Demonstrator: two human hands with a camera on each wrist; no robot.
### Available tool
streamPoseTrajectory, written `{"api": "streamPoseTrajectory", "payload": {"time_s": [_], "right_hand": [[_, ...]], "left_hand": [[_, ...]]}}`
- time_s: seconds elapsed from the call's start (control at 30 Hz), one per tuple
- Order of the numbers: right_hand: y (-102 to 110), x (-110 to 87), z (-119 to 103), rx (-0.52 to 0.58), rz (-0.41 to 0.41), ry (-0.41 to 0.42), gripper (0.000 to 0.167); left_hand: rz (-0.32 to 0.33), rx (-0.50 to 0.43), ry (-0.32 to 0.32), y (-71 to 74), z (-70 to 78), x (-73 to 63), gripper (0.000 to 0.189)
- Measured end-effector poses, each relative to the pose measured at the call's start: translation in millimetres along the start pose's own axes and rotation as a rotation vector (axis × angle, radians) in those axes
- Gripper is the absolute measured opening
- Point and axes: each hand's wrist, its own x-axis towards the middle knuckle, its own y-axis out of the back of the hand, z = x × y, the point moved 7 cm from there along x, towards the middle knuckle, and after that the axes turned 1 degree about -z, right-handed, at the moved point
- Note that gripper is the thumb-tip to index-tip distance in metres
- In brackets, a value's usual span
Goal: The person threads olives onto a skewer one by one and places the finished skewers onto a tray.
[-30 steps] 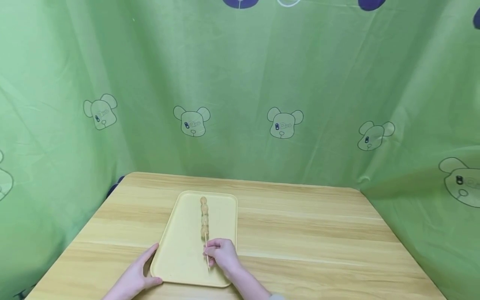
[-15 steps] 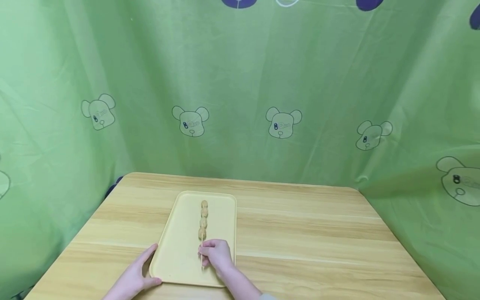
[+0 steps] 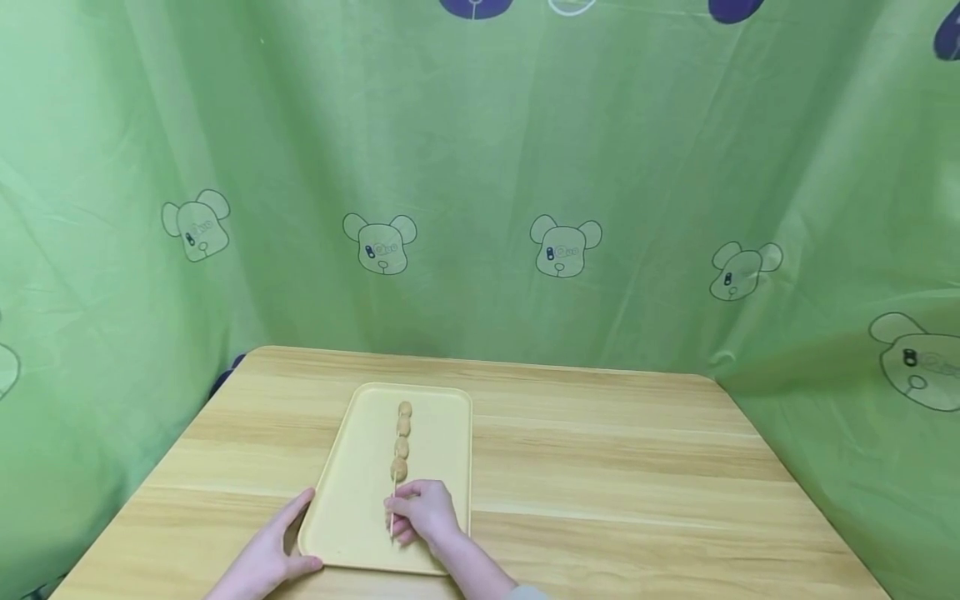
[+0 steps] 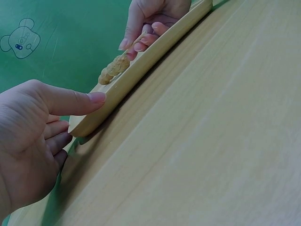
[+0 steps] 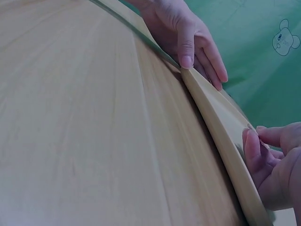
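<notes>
A skewer of several brown meatballs (image 3: 402, 448) points away from me, low over the left-middle of a pale yellow tray (image 3: 352, 508). My right hand (image 3: 426, 510) pinches the bare stick (image 3: 393, 508) near its lower end between thumb and fingers. In the left wrist view the meatballs (image 4: 114, 69) show just above the tray's rim. My left hand (image 3: 272, 546) holds the tray's near left corner, thumb on the front edge and fingers along the left side. The right wrist view shows that thumb (image 5: 186, 56) against the corner; the meatballs are mostly hidden there.
The tray lies on a wood-grain table (image 3: 600, 467), left of its middle. Table surface extends to the right of the tray. A green curtain (image 3: 480, 167) with printed bear heads hangs behind and on both sides of the table.
My right hand has moved the skewer slightly left and lowered it toward the tray, and the shadow by the meatballs has shrunk. The left hand has stayed at the tray corner.
</notes>
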Motion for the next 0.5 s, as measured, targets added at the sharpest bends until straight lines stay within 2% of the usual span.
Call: {"api": "streamPoseTrajectory", "payload": {"time_s": [0.27, 0.5], "right_hand": [[-3.0, 1.0, -0.2, 0.002, -0.014, 0.009, 0.008], [-8.7, 0.5, 3.0, 0.118, -0.090, -0.033, 0.006]], "left_hand": [[0.003, 0.001, 0.004, -0.1, -1.2, 0.6, 0.097], [0.006, 0.002, 0.008, -0.2, -3.3, 0.3, 0.097]]}}
